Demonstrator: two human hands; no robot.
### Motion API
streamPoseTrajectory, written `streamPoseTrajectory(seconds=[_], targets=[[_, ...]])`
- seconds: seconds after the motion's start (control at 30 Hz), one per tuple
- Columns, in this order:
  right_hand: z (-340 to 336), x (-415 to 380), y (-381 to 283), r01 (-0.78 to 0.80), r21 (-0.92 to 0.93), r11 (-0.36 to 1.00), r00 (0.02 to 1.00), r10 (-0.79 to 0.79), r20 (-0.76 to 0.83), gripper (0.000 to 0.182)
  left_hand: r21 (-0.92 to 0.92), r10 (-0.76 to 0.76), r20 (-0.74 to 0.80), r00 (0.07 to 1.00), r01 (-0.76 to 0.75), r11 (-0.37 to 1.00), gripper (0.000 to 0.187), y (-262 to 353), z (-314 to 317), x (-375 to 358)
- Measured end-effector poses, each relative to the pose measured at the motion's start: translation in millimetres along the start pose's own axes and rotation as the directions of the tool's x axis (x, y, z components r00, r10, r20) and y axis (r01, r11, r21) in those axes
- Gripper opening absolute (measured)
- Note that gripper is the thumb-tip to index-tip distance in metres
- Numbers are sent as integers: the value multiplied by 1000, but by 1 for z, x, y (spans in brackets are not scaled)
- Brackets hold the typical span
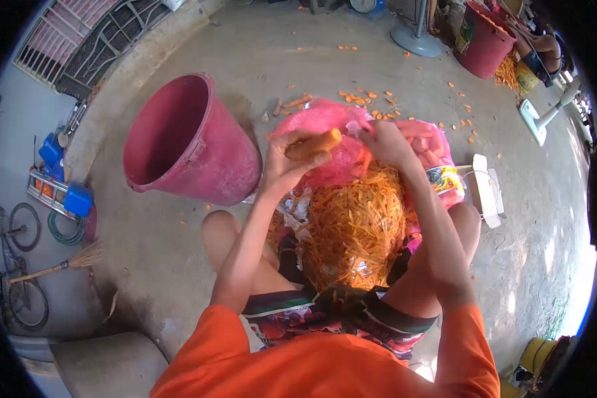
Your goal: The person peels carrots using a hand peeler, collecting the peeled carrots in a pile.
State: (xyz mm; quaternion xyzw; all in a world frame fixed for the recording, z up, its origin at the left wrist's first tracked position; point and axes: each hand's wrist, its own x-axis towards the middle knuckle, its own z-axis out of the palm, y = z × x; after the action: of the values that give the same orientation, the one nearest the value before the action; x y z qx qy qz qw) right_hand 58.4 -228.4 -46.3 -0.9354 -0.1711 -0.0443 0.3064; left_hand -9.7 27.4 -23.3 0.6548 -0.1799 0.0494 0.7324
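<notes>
My left hand is closed around a carrot, its bright orange cut end pointing up and to the right. To the right of it, my right hand has its fingers drawn together over a pink mesh sack. Something small and pale shows by those fingertips, but I cannot make out what they hold. Below both hands, a large heap of orange carrot peelings lies between my legs. More carrots show in the pink sack beside my right forearm.
A big dark-pink tub stands to the left, tilted in view. Orange slices are scattered on the concrete floor beyond the sack. A white plastic container lies at right. Farther off are a fan base, another red tub and a person.
</notes>
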Motion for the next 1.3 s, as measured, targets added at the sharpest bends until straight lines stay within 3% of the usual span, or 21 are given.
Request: streamPoseTrajectory(seconds=[0.07,0.13,0.2,0.3,0.33,0.37,0.43,0.53,0.6,0.7,0.73,0.83,0.87,0.93,1.0,1.07,1.1,1.13,1.2,1.23,1.3], targets=[[-17,1,2,-47,142,989,999,50,-21,31,211,-39,61,997,25,977,35,-2,-9,1],[-36,-5,-19,37,230,973,997,-21,-71,33,51,-168,-12,986,168,984,42,12,-1,2],[-46,-9,-34,117,298,947,987,-78,-139,35,-404,-283,60,957,282,870,45,8,1,9],[-33,-10,-61,446,527,723,881,-250,-403,25,-313,-273,-56,960,243,918,38,20,22,11],[-37,-14,-63,436,532,725,884,-236,-403,25,-236,-238,-78,968,214,948,35,21,25,11],[-46,-17,-64,401,359,843,904,-300,-304,24,-234,-247,-71,966,225,946,35,19,25,10],[-48,-20,-58,322,117,939,942,-307,-133,19,-12,-17,-149,989,16,1000,25,17,23,12],[-38,-21,-64,353,201,914,935,-340,-99,16,134,125,-135,983,-107,985,30,21,24,12],[-35,-22,-62,355,211,911,935,-346,-79,15,91,94,-144,985,-82,992,29,15,24,12],[-16,-9,-38,235,117,965,969,-242,50,18,437,442,-39,896,-383,814,26,1,8,21],[-15,-9,-32,239,120,964,967,-247,58,18,441,440,-47,897,-377,815,26,-1,2,19],[-20,-3,-25,99,-12,995,995,-99,1,23,113,134,-24,991,-130,985,26,10,0,15],[-21,-2,-24,101,-3,995,995,-101,-5,23,123,134,-20,991,-131,984,26,13,8,15],[-44,-11,-44,129,185,974,989,-113,-94,31,-275,-63,-189,980,8,962,27,25,29,16],[-46,-18,-59,106,227,968,990,-81,-117,28,-250,-111,-154,982,70,966,32,1,17,15],[-39,-27,-73,333,575,747,929,-156,-336,23,-630,-498,-77,864,345,696,35,-8,21,9],[-36,-32,-80,440,564,699,895,-295,-333,23,-692,-513,101,853,430,580,37,-8,17,7],[-35,-36,-84,539,552,636,842,-427,-331,24,-692,-516,109,850,437,575,37,-12,21,6],[-39,-38,-87,550,441,709,833,-501,-233,26,-599,-558,3,830,448,664,36,-11,34,5],[-36,-34,-79,552,420,720,833,-493,-250,29,-674,-549,121,827,475,567,37,-1,40,4],[-33,-19,-54,375,476,795,912,-226,-342,25,-666,-522,207,827,510,544,36,-7,38,1]])
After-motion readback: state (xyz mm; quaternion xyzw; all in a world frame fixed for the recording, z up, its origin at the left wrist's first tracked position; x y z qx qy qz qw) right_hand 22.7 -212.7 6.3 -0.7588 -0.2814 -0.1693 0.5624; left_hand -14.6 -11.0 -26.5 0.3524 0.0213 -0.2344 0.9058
